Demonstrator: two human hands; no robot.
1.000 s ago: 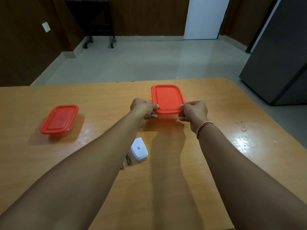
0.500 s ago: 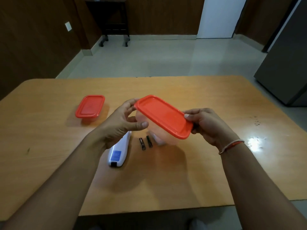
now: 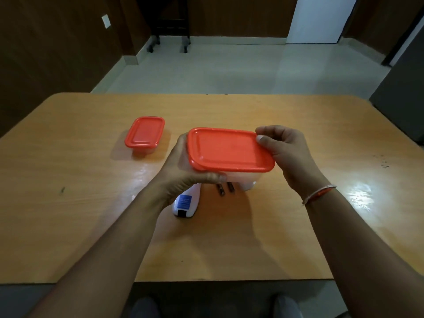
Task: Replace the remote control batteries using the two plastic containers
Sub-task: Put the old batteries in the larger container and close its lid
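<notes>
My left hand [image 3: 183, 173] grips the box [image 3: 238, 177] in the air, right hand [image 3: 284, 148] pinches its still-shut lid [image 3: 229, 149] corner; remote [image 3: 186, 201] and two batteries [image 3: 226, 188] lie under my hands, second box [image 3: 145, 134] left, unopened, so swap not done.

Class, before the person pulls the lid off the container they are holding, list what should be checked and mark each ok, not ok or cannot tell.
1. Left hand grips the held container: ok.
2. Right hand fingers on a corner of the orange lid: ok.
3. Lid already loosened: cannot tell.
4. Contents visible: cannot tell.
5. Remote and two batteries lie under the container, may be hit: not ok.
6. Second container stands apart, lidded: ok.
</notes>
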